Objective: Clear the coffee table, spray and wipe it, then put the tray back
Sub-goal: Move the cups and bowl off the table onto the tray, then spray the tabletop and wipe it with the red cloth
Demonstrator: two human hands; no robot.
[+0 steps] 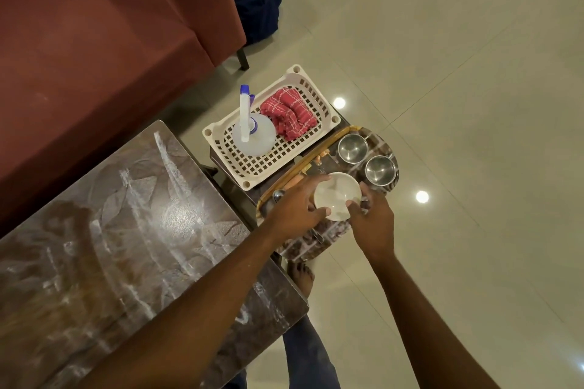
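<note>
Hands meet on a small round white bowl (pixel 337 196): the left hand (pixel 297 210) cups its near-left side with fingers (pixel 316 181) spread along the rim, and the right hand (pixel 374 224) grips its near-right edge, fingertips (pixel 352 203) curled against the wall. Both sets of fingers are closed on the bowl, one from each side.

Under the fingers lies the oval tray with a brown marbled pattern and a cane-coloured rim (pixel 335 241), resting on a low dark stand beside the coffee table. The bowl sits on or just over the tray; I cannot tell which. Beyond the right fingertips stand two shiny steel cups (pixel 353 148) (pixel 380 170), side by side on the tray's far end. Just past the left fingertips a small metal spoon (pixel 278 195) lies near the tray's rim.

Farther beyond the left fingers is a cream perforated plastic basket (pixel 252 167) holding a clear spray bottle with a white and blue trigger head (pixel 252 133) and a folded red checked cloth (pixel 289 115), the two just beside each other.

Left of the left forearm spreads the dark brown glossy coffee table (pixel 126 230), its top streaked with whitish smears. A rust-red sofa (pixel 94 41) stands behind it, on a beige tiled floor (pixel 458 73).
</note>
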